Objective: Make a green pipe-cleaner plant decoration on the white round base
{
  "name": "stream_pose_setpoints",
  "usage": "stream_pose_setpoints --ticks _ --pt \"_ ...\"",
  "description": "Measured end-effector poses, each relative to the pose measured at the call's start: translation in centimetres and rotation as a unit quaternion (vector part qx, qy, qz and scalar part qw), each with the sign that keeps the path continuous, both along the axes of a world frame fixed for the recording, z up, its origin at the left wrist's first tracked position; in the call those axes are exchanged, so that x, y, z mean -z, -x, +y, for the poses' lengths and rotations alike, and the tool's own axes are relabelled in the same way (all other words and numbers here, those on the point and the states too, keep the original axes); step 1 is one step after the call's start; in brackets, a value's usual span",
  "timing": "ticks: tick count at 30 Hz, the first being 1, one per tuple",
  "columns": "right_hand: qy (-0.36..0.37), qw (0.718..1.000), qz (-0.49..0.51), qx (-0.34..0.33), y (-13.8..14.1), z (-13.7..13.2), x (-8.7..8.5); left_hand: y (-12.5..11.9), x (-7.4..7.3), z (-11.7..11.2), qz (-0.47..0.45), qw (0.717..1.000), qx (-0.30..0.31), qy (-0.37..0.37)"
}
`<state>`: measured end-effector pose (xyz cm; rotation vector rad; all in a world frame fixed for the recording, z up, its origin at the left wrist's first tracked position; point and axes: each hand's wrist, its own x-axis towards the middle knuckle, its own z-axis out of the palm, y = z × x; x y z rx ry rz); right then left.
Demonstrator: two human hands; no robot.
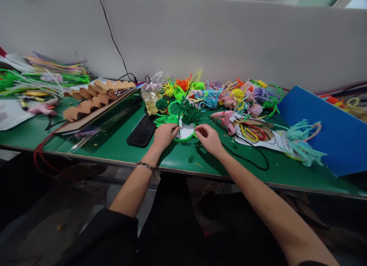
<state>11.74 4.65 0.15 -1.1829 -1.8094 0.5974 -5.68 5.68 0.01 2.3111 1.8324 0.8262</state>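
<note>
In front of me on the green table lies a white flat shape edged with bright green pipe cleaner (187, 138). A dark green pipe-cleaner tuft (192, 112) rises from its far side, with a green loop beside it. My left hand (165, 137), closed, pinches the left edge of this craft piece. At its right edge, the fingertips of my right hand (210, 139) are closed on the green pipe cleaner. Just right of that hand rests a pink glue gun (225, 120). A black phone (142, 130) lies left of my left hand.
Colourful pipe-cleaner pieces (229, 96) are heaped along the wall. To the left are wavy brown cardboard strips (90, 105) and pipe-cleaner bundles (54, 67). A blue board (323, 132) leans at the right, near a teal tufted piece (305, 143). A black cord (252, 161) loops near the front.
</note>
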Motion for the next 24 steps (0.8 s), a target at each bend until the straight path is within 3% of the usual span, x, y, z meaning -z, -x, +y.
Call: stream_pose_setpoints --ticks 11,15,24 --pt "-0.074 0.997 -0.023 -0.024 -0.3 0.2 0.5 0.3 0.8 0.5 -0.017 0.999 0.034 -0.012" --pt "-0.115 0.988 -0.079 -0.07 -0.4 -0.8 0.2 0.1 0.8 0.5 -0.027 0.998 0.055 -0.014" --pt "-0.192 0.963 -0.162 -0.103 -0.8 -2.2 -0.2 -0.2 1.1 0.9 -0.055 0.996 0.054 -0.037"
